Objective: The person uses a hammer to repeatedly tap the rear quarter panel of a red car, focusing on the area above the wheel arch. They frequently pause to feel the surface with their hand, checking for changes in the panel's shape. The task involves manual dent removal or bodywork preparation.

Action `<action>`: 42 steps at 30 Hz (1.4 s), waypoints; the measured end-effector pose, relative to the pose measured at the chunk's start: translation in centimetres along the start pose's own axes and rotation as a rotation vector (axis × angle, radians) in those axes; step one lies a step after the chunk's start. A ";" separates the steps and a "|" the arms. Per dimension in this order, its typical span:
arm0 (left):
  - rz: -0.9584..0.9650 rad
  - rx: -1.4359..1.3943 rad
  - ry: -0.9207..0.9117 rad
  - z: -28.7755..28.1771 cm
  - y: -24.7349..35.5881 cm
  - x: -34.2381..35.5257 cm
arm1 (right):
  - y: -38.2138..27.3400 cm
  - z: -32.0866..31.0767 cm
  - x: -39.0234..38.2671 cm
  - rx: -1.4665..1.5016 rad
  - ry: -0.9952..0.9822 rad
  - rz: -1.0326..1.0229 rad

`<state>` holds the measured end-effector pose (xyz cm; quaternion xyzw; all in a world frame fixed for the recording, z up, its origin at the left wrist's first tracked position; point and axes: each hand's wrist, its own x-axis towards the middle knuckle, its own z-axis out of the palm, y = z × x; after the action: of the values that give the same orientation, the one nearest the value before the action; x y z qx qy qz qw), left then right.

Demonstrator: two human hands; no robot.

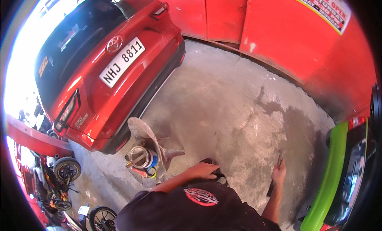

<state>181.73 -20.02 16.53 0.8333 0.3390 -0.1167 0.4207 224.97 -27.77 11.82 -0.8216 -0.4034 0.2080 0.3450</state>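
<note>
My left hand [203, 171] reaches across in front of my body with its fingers stretched out, lying over something dark that may be my knee. I see nothing held in it. Off to the right, my right hand [279, 173] is closed around a thin stick-like tool [279, 161]; its kind is too small to tell. Left of my left hand stands an open can [139, 156] with a flat tool laid across its top. Beside it are a blue container [152, 161] and a yellow-green ring [151, 172], perhaps a tape roll. A curved greyish sheet [142, 130] rises behind them.
A red car [91, 107] stands at the far left, its rear toward me. Red metal panels [286, 40] line the back. A green vehicle bumper [332, 175] is at the right. Motorcycle parts and wheels [67, 169] sit at the lower left. The concrete floor [234, 107] has dark stains.
</note>
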 end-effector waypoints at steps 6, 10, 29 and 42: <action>-0.284 -0.139 0.150 -6.6 -8.0 11.5 | -18.0 8.0 24.7 0.247 -0.253 -0.205; -0.354 0.000 -0.029 -18.6 -13.6 22.8 | -23.5 15.7 31.3 0.381 -0.550 0.045; -0.748 -0.278 0.246 -62.4 -34.7 49.9 | -49.4 42.3 91.5 -0.203 -0.943 0.006; -0.679 -0.429 0.430 -86.9 -57.4 57.8 | -72.3 67.4 105.0 0.087 -1.197 -0.207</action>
<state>178.65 98.63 6.86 0.5742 0.6893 0.0004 0.4417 207.36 115.32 12.75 -0.5037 -0.5964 0.6152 0.1101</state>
